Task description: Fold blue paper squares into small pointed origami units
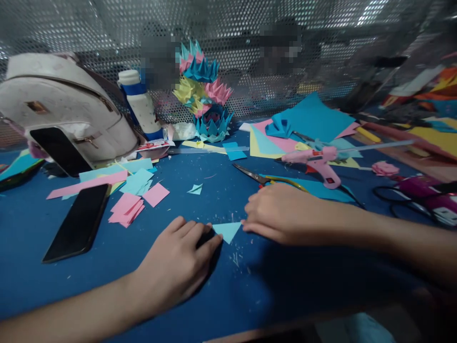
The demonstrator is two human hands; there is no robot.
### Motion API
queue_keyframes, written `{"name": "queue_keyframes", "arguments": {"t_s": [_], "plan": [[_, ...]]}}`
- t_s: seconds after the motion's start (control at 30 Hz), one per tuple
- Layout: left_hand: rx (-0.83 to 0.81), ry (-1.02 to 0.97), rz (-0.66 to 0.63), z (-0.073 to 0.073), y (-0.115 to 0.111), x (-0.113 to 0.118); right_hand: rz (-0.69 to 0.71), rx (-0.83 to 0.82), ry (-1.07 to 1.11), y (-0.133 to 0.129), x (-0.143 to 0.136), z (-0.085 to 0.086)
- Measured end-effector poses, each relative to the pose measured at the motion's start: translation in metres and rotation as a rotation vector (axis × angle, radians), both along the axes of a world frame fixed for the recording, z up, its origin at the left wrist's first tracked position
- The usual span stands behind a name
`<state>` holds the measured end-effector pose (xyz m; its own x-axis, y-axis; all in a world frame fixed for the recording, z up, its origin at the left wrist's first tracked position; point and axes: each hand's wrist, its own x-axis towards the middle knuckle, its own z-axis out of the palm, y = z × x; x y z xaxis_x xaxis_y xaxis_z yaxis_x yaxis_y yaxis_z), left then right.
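Note:
A light-blue paper triangle (228,231), apparently folded, lies on the blue tabletop with its point toward me. My left hand (180,257) is closed at its left corner, thumb on the paper's lower edge and fingertips along the top. At the opposite corner my right hand (273,212) is closed, with thumb and curled fingers touching the tip. Just behind the right hand are scissors (250,174) with yellow handles, partly hidden by it. A small folded light-blue piece (195,189) rests farther back. Pink paper squares (126,209) and light-blue squares (137,181) lie to the left.
Two phones, one flat (78,224) and one leaning (59,151) against a white backpack (60,105), stand left. A bottle (143,107) and a folded-paper flower stack (213,125) are at the back. A pink glue gun (321,162) and colored sheets (314,116) lie right.

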<state>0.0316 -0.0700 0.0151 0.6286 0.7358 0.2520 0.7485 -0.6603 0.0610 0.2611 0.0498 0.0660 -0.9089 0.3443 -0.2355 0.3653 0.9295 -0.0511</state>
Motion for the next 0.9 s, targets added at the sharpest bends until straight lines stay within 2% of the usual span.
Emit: {"name": "queue_keyframes", "arguments": {"t_s": [0.1,0.23,0.47,0.77,0.9], "plan": [[-0.115,-0.166,0.099,0.001,0.014,0.000,-0.137,-0.125,0.170,0.012,-0.006,-0.001],[-0.183,-0.223,0.193,-0.002,0.031,0.005,-0.149,-0.307,0.205,0.014,-0.013,-0.011],[-0.294,-0.294,0.220,-0.003,0.037,0.010,-0.141,-0.404,0.258,0.005,-0.012,-0.018],[-0.387,-0.373,0.243,0.000,0.036,0.011,-0.136,-0.437,0.294,0.005,-0.013,-0.023],[-0.418,-0.402,0.241,-0.001,0.037,0.010,-0.178,-0.443,0.310,0.003,-0.014,-0.022]]}}
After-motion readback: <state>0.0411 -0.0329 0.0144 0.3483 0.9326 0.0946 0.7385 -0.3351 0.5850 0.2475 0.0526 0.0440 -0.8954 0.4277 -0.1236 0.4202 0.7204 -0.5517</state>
